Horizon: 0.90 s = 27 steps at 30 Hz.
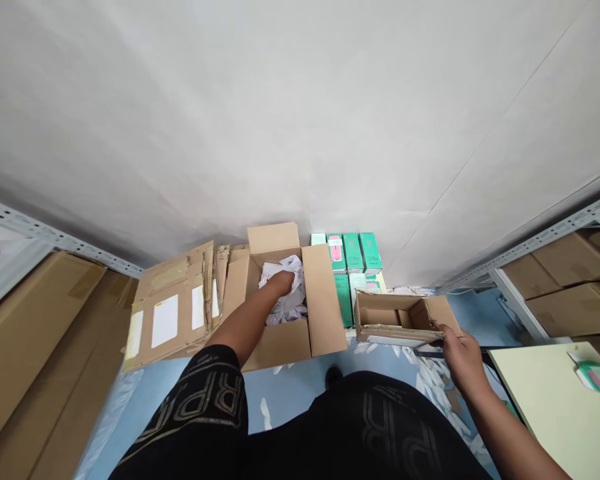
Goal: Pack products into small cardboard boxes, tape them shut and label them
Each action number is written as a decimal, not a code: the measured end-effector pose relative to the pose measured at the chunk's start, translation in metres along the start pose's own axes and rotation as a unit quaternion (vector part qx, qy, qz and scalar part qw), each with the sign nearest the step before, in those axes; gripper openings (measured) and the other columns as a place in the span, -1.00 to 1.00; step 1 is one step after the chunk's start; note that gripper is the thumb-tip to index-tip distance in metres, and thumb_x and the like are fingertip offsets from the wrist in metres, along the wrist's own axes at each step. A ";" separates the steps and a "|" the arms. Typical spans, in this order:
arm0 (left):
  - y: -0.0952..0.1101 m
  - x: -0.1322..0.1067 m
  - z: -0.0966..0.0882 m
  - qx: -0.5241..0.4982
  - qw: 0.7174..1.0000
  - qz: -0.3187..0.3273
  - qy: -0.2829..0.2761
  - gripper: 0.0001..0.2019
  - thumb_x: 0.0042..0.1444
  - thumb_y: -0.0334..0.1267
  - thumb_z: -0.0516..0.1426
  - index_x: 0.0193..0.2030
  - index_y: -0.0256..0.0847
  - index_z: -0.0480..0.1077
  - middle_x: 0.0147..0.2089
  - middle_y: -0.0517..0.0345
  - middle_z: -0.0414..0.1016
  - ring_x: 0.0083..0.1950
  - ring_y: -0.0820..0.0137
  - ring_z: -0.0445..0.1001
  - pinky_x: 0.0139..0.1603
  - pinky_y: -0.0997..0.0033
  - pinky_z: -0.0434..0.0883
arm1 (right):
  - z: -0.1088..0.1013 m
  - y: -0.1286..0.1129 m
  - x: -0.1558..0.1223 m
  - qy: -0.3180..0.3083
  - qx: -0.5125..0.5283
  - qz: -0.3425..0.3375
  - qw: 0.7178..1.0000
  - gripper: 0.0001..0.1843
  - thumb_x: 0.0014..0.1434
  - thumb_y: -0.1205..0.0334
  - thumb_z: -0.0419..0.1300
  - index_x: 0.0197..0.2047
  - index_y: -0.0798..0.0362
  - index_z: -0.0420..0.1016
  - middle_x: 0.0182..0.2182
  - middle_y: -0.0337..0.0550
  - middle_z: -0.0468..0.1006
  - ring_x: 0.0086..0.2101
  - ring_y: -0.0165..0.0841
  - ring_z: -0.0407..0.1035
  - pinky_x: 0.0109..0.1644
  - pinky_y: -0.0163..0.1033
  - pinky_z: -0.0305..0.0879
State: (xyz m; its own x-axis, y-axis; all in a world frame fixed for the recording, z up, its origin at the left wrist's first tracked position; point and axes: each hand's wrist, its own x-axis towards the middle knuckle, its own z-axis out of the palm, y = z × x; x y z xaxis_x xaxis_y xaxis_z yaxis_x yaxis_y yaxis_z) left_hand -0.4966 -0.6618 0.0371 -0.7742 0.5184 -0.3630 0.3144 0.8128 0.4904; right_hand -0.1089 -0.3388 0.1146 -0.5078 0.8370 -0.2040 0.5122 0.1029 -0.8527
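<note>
Paper (291, 308), white and crumpled, is filling the open carton (325, 300) at the centre of the frame; the left hand (281, 283) is reaching down into it, fingers sinking among the sheets, so I cannot tell whether they are gripping; the right hand (457, 350), at lower right, is pinching the near edge of a smaller box (390, 331) just right of the carton; green packets (353, 253) are standing behind both.

Stockroom or small warehouse. Metal racks (545, 239) on both sides hold brown cartons (555, 268). On the blue floor (290, 393) sit an open box (325, 300), flattened boxes (170, 313) and stacked green packs (353, 252) against a white wall (280, 120).
</note>
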 end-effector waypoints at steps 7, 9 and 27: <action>0.010 -0.034 -0.072 -0.022 0.996 0.025 0.089 -0.81 0.09 -0.35 0.17 -0.15 -0.21 0.54 -0.13 0.07 0.63 -0.10 0.28 0.56 -0.07 0.38 0.45 | 0.011 -0.010 0.014 -0.017 0.004 0.003 1.000 -0.51 0.09 -0.10 0.22 -0.23 0.20 0.67 -0.40 -0.04 0.67 -0.28 -0.09 0.54 -0.24 -0.21 0.40; 0.025 -0.054 -0.093 -0.065 0.986 0.066 0.137 -0.78 0.07 -0.31 0.14 -0.13 -0.20 0.52 -0.18 0.14 0.62 -0.18 0.34 0.54 -0.13 0.44 0.45 | 0.015 -0.016 0.016 -0.023 0.001 0.005 1.000 -0.52 0.08 -0.10 0.22 -0.25 0.19 0.66 -0.40 -0.03 0.68 -0.28 -0.09 0.54 -0.25 -0.21 0.39; 0.239 -0.143 -0.007 -0.106 0.910 0.401 -0.024 -0.86 0.18 -0.37 0.13 -0.20 -0.15 0.52 -0.15 0.12 0.60 -0.14 0.34 0.53 -0.09 0.39 0.42 | 0.013 -0.028 -0.005 -0.031 -0.060 -0.100 0.993 -0.48 0.24 -0.15 0.06 -0.32 0.12 0.62 -0.38 -0.03 0.68 -0.29 -0.10 0.53 -0.25 -0.22 0.33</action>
State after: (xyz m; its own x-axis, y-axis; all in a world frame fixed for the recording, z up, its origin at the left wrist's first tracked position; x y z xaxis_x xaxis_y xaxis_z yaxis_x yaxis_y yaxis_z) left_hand -0.3148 -0.5436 0.2118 -0.3167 0.9372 0.1462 0.6498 0.1021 0.7532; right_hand -0.1294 -0.3527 0.1333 -0.6481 0.7585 -0.0684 0.4733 0.3308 -0.8165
